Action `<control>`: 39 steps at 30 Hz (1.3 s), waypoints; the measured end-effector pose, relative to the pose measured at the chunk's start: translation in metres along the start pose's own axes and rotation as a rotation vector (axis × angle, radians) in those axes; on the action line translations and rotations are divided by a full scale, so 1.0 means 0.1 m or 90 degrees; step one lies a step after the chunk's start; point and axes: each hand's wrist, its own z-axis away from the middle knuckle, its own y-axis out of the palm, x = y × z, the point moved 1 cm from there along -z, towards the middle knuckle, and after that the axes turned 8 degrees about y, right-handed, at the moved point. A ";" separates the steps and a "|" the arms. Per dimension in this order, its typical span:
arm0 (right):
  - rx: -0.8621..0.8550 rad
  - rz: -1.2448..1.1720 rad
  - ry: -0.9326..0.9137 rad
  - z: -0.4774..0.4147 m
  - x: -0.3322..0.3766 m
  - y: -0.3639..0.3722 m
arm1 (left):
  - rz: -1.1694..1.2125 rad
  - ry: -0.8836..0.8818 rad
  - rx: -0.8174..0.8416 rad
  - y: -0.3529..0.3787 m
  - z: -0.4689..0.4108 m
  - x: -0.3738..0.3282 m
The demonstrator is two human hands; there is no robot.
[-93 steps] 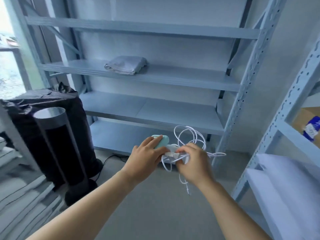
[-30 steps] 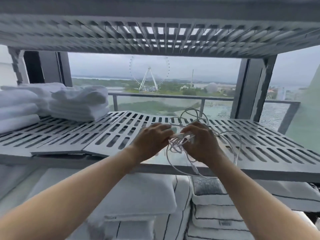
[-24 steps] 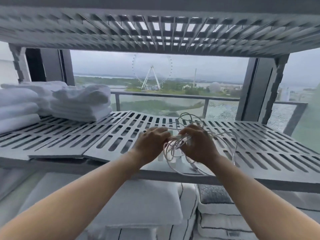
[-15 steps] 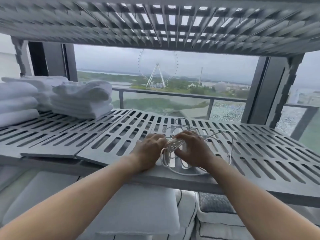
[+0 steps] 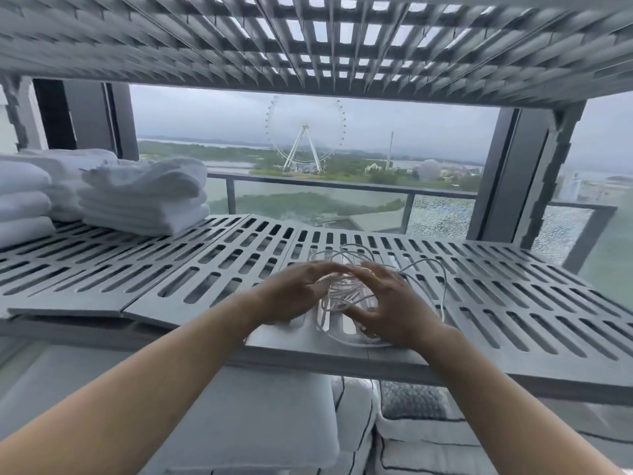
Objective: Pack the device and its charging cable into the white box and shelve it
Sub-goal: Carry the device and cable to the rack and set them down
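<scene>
A tangled white charging cable [image 5: 343,292] lies on the grey slatted shelf [image 5: 205,269], close to its front edge, with loops spreading to the right [image 5: 442,286]. My left hand [image 5: 294,293] and my right hand [image 5: 390,303] hover over the bundle from either side, fingers spread and blurred by motion, fingertips nearly meeting above it. Neither hand is closed around the cable. The device is hidden under my hands or the cable. No white box is in view.
Folded white towels [image 5: 144,197] are stacked at the shelf's back left. Another slatted shelf [image 5: 308,36] sits close overhead. White pillows [image 5: 260,419] fill the level below. Behind the rack is a window with a balcony rail [image 5: 342,186].
I turned from the blue rack to this slatted shelf. In the last second my hands came down with the cable bundle onto the shelf and my fingers opened off it.
</scene>
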 end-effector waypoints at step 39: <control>0.078 0.041 -0.124 -0.58 -0.13 0.17 | -0.430 -0.070 0.058 0.03 -0.07 0.52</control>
